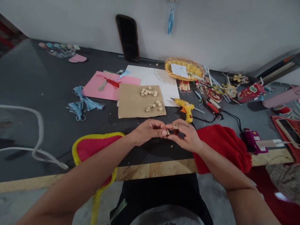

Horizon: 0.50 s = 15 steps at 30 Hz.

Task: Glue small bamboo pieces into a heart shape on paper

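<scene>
Here, we work over the near edge of a dark tabletop, with our left hand and right hand meeting fingertip to fingertip. Between them sits a small beige piece, pinched by the left thumb and forefinger; the right thumb and forefinger close on it from the other side, though our fingers hide most of its shape. It is held just above the tabletop, in front of a brown card. On that card we have two groups of beige clusters, one nearer us than the other. The card overlaps a white sheet and a pink sheet, on which a red tassel lies; blue tassels rest to the left. Just beyond our right hand is a yellow glue gun, its nozzle pointing left, and behind it stands a wicker basket. A red cloth lies under our right forearm, hanging over the wooden edge, while a yellow-edged pink item lies partly beneath our left forearm.
</scene>
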Available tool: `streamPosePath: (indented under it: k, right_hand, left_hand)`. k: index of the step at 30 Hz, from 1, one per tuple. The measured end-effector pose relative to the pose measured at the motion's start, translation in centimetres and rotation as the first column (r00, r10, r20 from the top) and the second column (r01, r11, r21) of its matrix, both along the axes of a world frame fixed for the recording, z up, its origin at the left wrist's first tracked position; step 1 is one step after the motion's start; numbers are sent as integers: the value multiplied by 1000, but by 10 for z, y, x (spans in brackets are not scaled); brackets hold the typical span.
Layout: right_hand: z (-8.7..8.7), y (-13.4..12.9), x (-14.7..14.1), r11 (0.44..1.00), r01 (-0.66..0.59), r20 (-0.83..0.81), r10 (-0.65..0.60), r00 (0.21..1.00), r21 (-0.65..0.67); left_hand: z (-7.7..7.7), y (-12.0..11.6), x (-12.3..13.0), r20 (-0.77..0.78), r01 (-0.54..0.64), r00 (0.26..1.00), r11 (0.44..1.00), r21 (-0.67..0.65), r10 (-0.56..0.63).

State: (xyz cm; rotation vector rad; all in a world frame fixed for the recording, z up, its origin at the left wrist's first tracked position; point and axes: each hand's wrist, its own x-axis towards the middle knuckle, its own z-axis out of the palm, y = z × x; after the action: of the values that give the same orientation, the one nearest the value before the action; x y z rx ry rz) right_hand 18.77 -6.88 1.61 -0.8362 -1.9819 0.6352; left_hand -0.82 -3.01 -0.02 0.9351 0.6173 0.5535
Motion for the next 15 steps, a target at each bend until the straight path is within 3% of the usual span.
streamPosePath:
  k: [5,15]
  right_hand:
    - [-2,0,-2,998,-7,-7,7,1000,60]
    - [-4,-1,-2,998,18,3,-18,1000,61]
  left_hand:
    - [0,0,0,-16,28,999,1000,12,-28]
    - [2,-2,-1,-1,-7,1000,1000,-10,6]
